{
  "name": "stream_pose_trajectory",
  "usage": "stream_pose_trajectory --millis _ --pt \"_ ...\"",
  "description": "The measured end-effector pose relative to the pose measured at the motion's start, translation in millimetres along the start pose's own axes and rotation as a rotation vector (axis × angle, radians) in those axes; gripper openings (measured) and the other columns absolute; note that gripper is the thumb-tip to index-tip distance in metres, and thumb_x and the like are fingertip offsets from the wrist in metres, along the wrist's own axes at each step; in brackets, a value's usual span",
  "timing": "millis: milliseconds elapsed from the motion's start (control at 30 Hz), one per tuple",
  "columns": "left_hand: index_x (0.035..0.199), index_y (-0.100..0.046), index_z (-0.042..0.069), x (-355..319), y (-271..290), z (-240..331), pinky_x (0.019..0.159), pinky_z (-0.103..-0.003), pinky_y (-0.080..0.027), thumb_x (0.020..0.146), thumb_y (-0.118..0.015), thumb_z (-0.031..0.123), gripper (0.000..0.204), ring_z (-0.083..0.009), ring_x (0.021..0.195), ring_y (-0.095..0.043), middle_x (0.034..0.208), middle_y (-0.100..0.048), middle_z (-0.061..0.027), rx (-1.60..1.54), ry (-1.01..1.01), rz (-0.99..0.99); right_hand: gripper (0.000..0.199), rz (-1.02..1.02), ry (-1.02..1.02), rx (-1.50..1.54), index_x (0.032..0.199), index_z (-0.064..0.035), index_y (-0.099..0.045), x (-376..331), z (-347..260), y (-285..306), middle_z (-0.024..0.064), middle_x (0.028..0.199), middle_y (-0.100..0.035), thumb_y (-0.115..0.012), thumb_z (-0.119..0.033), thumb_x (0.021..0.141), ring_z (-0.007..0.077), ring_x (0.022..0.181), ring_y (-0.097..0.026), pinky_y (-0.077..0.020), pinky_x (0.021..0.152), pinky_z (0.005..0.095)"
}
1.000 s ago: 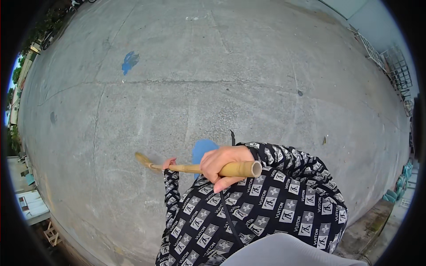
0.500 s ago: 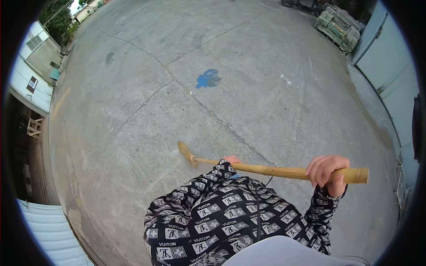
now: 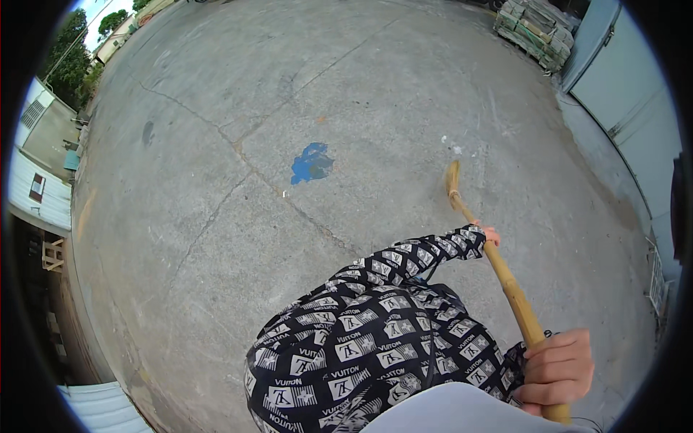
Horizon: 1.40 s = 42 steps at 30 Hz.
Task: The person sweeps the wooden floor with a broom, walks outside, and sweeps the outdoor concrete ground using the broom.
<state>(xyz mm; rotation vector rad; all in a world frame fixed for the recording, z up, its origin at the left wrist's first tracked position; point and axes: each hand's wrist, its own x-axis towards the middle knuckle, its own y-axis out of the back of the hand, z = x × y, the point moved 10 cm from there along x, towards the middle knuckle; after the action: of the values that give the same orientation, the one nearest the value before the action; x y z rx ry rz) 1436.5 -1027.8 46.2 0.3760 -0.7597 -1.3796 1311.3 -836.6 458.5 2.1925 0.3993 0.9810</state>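
A broom (image 3: 514, 297) with a thick bamboo handle slants across my right side, its narrow straw head (image 3: 452, 178) at the far end. That head is at the grey concrete ground, just short of some small white spots. Low on the handle, toward the head, my left hand (image 3: 491, 236) is closed around it, partly covered by the patterned sleeve. Nearer the butt end, my right hand (image 3: 557, 369) wraps its fingers round the bamboo.
A blue paint patch (image 3: 312, 164) marks the cracked concrete ahead. Bundled, stacked material (image 3: 535, 32) stands far right, beside a pale metal door (image 3: 624, 90). Along the left run low white-walled buildings (image 3: 40, 184) and a wooden stand (image 3: 53, 255).
The broom head has swept from left to right across the ground, and the handle has turned to point away from me. My left hand moved right; my right hand came down and nearer.
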Motion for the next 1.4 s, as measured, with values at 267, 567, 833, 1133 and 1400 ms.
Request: stream_pose_trajectory --millis 267,567,833,1133,1400 --pt "0.104 -0.055 0.028 81 276 -179 0.090 -0.049 -0.030 0.071 -0.063 0.020 0.035 -0.0212 0.089 -0.058 0.087 -0.060 0.0005 0.243 0.281 0.053 0.037 0.372 0.012 0.142 0.068 -0.0168 -0.054 7 247 205 -0.0063 0.057 -0.053 -0.055 -0.050 0.084 0.0087 0.054 -0.057 -0.0458 0.067 0.0252" --pt "0.096 -0.062 0.019 -118 396 -319 0.089 -0.046 -0.037 0.071 -0.067 0.025 0.026 -0.0294 0.096 -0.055 0.099 -0.060 -0.0100 0.592 0.732 0.491 0.009 0.601 -0.510 0.648 0.076 -0.0033 -0.053 43 498 13 0.0062 0.084 -0.057 -0.061 -0.001 0.078 0.0198 0.085 -0.056 -0.0437 0.081 0.0324" --pt "0.097 -0.066 0.018 -184 331 -334 0.084 -0.037 -0.047 0.067 -0.063 0.011 0.030 -0.0281 0.096 -0.059 0.094 -0.064 -0.0117 0.360 0.935 0.203 0.016 0.564 -0.785 0.781 0.084 -0.0014 -0.061 3 538 -15 0.0037 0.083 -0.062 -0.055 -0.015 0.089 0.0117 0.080 -0.058 -0.0461 0.073 0.0245" --pt "0.093 -0.065 0.026 -44 243 -250 0.077 -0.036 -0.046 0.066 -0.065 0.027 0.027 -0.0249 0.088 -0.058 0.089 -0.064 -0.0019 0.061 0.604 0.146 0.039 0.686 -0.643 0.399 0.065 -0.0131 -0.038 -43 420 113 0.0047 0.065 -0.048 -0.032 -0.035 0.096 0.0241 0.075 -0.053 -0.0342 0.090 0.0499" --pt "0.090 -0.065 0.031 82 188 -158 0.087 -0.049 -0.036 0.070 -0.063 0.025 0.021 -0.0261 0.099 -0.053 0.091 -0.060 -0.0001 -0.054 0.332 0.136 0.035 0.568 -0.491 0.052 0.060 -0.0157 -0.035 3 293 169 -0.0020 0.060 -0.042 -0.037 -0.032 0.091 0.0174 0.066 -0.047 -0.0350 0.081 0.0407"
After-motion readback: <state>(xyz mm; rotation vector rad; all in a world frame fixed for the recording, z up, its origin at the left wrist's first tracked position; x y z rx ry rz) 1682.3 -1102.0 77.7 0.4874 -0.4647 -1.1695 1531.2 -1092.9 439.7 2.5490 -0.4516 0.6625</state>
